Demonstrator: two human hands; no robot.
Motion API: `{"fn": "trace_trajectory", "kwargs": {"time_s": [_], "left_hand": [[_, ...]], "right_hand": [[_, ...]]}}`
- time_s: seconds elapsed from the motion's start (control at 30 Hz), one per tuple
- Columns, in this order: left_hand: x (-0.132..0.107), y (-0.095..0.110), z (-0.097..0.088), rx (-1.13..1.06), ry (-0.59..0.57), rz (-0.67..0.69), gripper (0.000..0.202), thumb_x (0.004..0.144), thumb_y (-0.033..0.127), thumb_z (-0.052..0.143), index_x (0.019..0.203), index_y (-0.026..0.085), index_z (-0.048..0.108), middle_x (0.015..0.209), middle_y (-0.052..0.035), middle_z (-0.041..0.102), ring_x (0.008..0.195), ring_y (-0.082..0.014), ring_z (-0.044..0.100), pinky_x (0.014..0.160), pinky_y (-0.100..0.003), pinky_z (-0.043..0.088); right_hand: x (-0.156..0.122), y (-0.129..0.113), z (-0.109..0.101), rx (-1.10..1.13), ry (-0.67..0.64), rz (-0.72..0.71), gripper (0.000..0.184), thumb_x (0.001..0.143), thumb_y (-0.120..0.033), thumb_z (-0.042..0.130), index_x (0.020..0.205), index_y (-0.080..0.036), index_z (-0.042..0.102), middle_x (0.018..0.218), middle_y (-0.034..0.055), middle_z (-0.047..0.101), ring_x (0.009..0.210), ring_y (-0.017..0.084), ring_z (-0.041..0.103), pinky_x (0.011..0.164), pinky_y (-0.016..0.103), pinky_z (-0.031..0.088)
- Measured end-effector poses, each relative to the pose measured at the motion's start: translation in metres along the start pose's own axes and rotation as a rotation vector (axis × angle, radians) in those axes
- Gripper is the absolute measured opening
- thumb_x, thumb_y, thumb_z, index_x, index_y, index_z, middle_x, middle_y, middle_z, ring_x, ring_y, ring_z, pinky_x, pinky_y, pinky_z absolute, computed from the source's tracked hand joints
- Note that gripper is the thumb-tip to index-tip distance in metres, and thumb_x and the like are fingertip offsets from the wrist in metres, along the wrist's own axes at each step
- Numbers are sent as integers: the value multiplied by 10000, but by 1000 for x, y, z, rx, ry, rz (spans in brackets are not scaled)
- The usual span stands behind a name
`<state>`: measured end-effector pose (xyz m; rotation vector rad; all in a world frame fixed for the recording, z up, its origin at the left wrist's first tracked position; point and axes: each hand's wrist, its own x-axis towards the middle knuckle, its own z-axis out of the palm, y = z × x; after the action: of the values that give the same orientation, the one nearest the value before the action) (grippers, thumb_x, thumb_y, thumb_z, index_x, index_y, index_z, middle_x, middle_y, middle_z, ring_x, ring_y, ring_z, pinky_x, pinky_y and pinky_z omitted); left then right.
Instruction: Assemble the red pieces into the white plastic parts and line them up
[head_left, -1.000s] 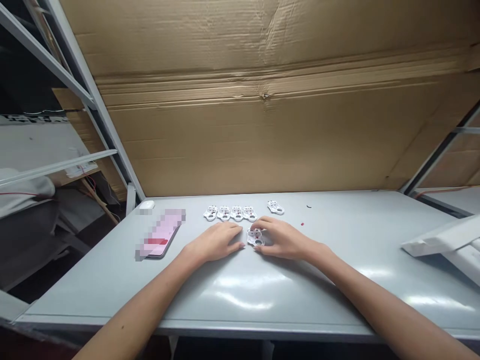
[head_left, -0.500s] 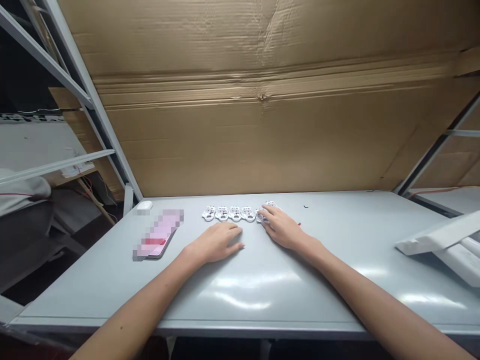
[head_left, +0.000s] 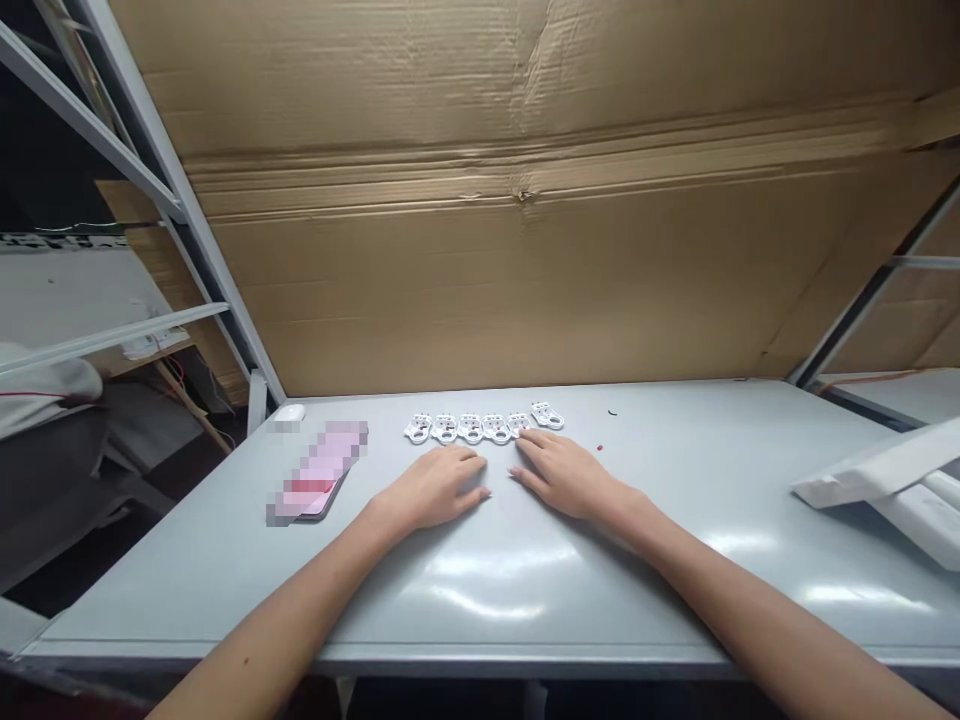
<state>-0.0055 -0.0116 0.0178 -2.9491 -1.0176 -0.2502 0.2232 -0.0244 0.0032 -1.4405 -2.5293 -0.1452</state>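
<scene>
Cardboard point(head_left: 525, 250) fills the wall ahead, creased and buckled along its folds, and below it runs a pale grey tabletop point(head_left: 150, 590), smooth and glossy enough to throw back the light.

What's changed: the piece you had in front of the row, under your right hand point(head_left: 562, 478), has gone in at the row's end. Five white pieces point(head_left: 471, 429) now line up side by side, and that fifth piece point(head_left: 519, 424) sits right at your fingertips, though you can't quite tell whether they touch it. A sixth piece point(head_left: 547, 415) lies just behind and to the right, set at a slight angle.

Each piece is flat and looks like moulded plastic, with round holes, lobed edges and small red marks.

Your hands are both open, palms down and holding nothing; your left hand point(head_left: 433, 488) rests just short of the row. Off to the left lie a blurred pink phone point(head_left: 319, 470) and a small white mouse point(head_left: 289, 412) — to the right, white foam blocks point(head_left: 877, 480).
</scene>
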Motion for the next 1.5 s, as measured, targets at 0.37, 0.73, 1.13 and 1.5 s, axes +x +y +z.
{"fn": "trace_trajectory", "kwargs": {"time_s": [0.37, 0.73, 1.13, 1.5], "left_hand": [[0, 0, -1, -6, -6, -24, 186, 973, 351, 519, 1038, 204, 612, 1096, -86, 642, 978, -254, 612, 819, -349, 462], [0, 2, -2, -23, -6, -31, 181, 972, 348, 513, 1012, 199, 608, 1083, -86, 642, 980, -255, 613, 813, -351, 461], [1, 3, -3, -18, -13, -27, 177, 969, 349, 518, 988, 195, 603, 1080, -85, 645, 977, -254, 614, 823, -352, 462], [0, 3, -3, -34, 1, -28, 177, 963, 351, 520, 976, 195, 604, 1056, -91, 651, 973, -262, 616, 827, -360, 469]], "right_hand": [[-5, 44, -38, 176, 29, 381, 234, 926, -256, 446, 1037, -202, 645, 1100, 93, 693, 961, 242, 638, 779, 341, 470], [-18, 65, -52, 231, -311, 728, 206, 722, -217, 590, 556, -243, 470, 667, 20, 526, 582, 187, 501, 525, 303, 318], [-3, 65, -35, 658, 43, 559, 188, 884, -246, 475, 973, -171, 623, 839, 65, 703, 733, 176, 661, 657, 272, 470], [-1, 61, -10, 121, -88, 282, 329, 910, -153, 355, 1000, -195, 669, 918, 103, 687, 805, 230, 629, 683, 310, 430]]}}
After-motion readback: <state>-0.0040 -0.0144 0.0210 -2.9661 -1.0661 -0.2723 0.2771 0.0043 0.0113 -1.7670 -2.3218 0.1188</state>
